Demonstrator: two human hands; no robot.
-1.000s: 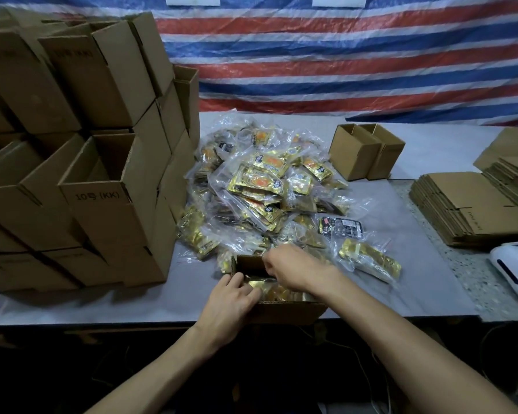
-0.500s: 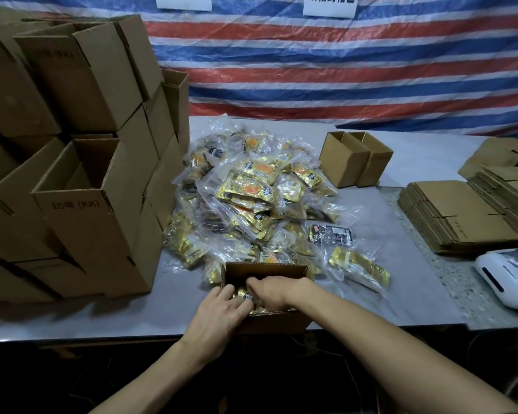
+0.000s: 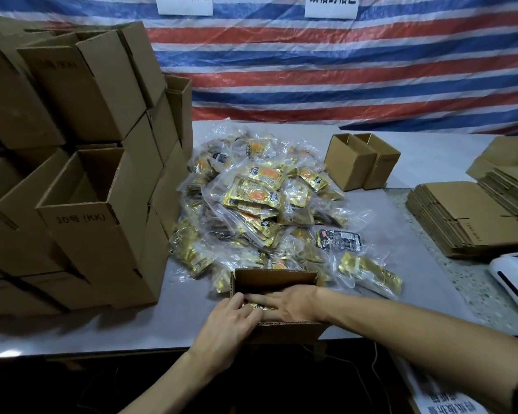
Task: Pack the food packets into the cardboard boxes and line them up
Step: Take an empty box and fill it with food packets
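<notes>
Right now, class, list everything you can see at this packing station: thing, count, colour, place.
Open brown cardboard box: one, front centre, being filled.
Gold foil food packets in clear bags: many, heaped centre.
Black packet: one, right of heap.
Assembled brown cartons: many, stacked left.
Small open brown boxes: two, far centre-right.
Flattened brown cartons: stacks, right.
White device: one, right edge.
Red-blue-white striped tarpaulin: one, behind.
Left hand: fingers reaching into box.
Right hand: flat inside box.
</notes>
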